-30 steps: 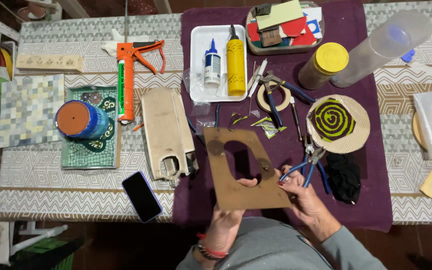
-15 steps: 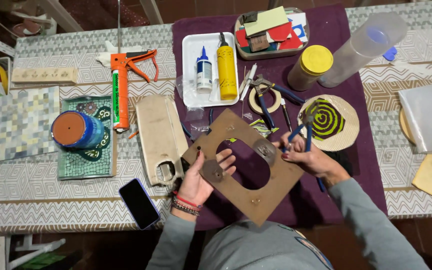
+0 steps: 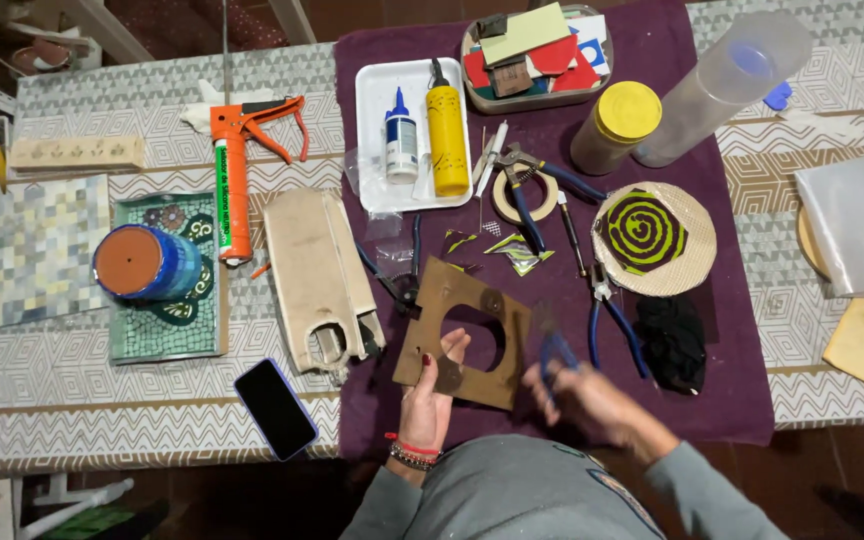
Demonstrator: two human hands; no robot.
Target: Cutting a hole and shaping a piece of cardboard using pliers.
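A brown board with a large cut-out hole [image 3: 497, 375] lies on the purple cloth [image 3: 722, 390] close to me. My left hand [image 3: 430, 400] grips its near left edge, thumb on top. To the right of the board, my right hand [image 3: 587, 400] is blurred by motion and holds a blue-handled pair of pliers [image 3: 555, 352] just off the board's right edge. A second pair of blue-handled pliers [image 3: 612, 320] lies on the cloth beyond it. A round disc with a green spiral mosaic [image 3: 652, 238] sits farther right.
A black cloth [image 3: 672, 340] lies right of the pliers. A white tray [image 3: 377, 150] holds glue bottles. Left of the board are dark nippers [image 3: 397, 280], a beige wooden piece [image 3: 317, 275], a phone [image 3: 274, 408], an orange caulking gun [image 3: 232, 170] and a blue pot [image 3: 147, 262].
The board has come down from its raised, tilted position and now rests lower on the cloth. My right hand has left the board's edge and drawn back toward me with the blue-handled pliers.
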